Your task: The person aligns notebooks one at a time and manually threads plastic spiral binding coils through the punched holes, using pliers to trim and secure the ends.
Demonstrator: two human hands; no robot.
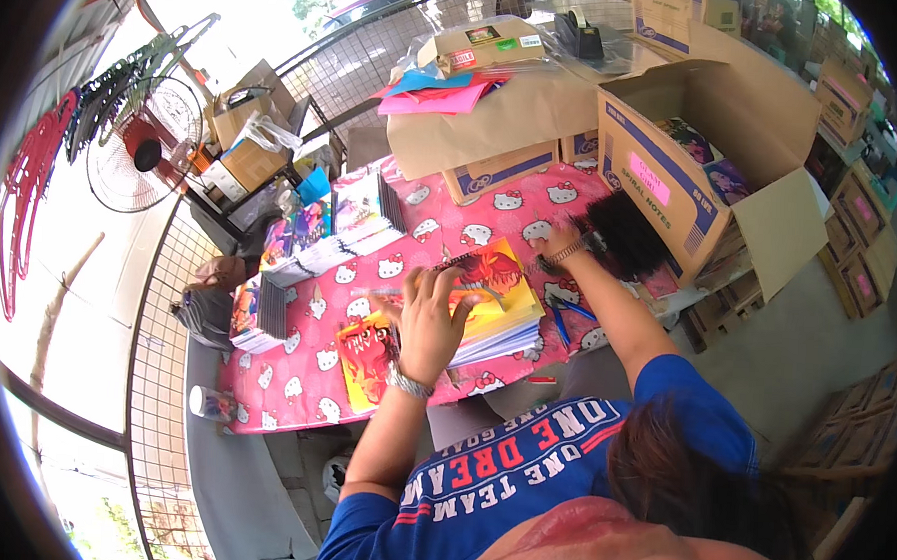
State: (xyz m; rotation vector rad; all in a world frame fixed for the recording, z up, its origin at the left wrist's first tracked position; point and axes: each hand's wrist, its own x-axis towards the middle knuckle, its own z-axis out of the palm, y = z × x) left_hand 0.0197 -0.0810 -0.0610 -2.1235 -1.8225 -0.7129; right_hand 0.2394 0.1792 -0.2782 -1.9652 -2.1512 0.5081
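My left hand is over the stack of yellow-and-red notebooks on the pink tablecloth, its fingers spread. Another notebook with the same fiery cover lies left of the stack, partly under my left wrist. A thin pale line, too blurred to name, passes by my left fingers. My right hand is past the stack's far right corner, beside a bundle of thin black strands that look like binding coils. Its fingers look curled; what they hold, if anything, is too small and blurred to make out.
Blue pens lie right of the stack. An open carton with books inside stands at the right. Notebook piles line the left side. A brown-paper-covered platform carries coloured sheets and a tape dispenser. A bottle is at the left corner.
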